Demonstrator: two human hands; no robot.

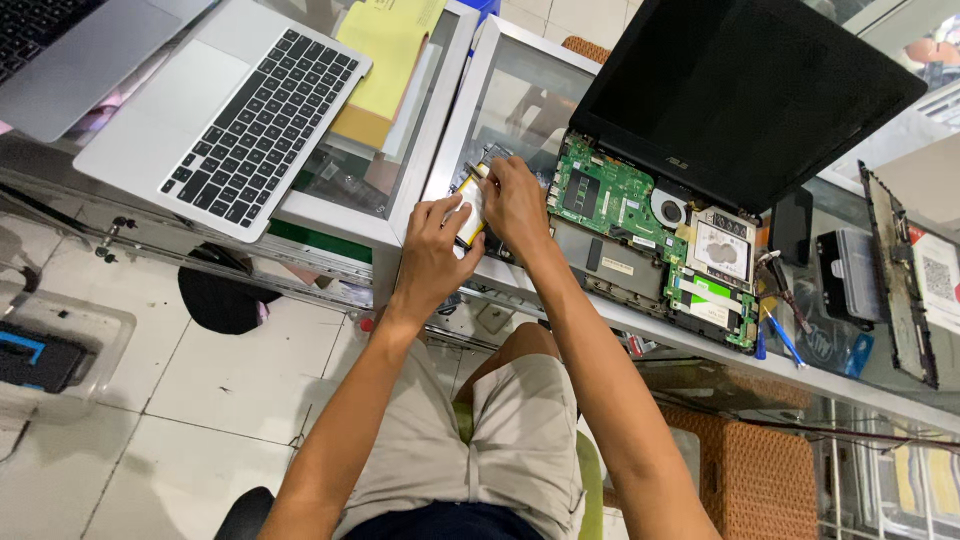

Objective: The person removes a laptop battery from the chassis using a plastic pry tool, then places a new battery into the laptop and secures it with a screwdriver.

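An opened black laptop [740, 90] lies on a glass counter with its bottom cover off and its green circuit board [610, 200] bare. At the laptop's near left corner, my left hand [435, 250] and my right hand [515, 200] both grip a flat white and yellow battery pack [473, 212]. The pack is tilted up on edge, mostly hidden by my fingers. A small fan [667, 210] and a silver drive [722, 248] sit in the open chassis to the right.
A silver laptop [225, 115] lies open at the left on the glass counter [520, 110], with a yellow pad [385, 60] behind it. Blue tools [782, 335] and dark parts [848, 275] lie to the right. A wicker stool [765, 475] stands below.
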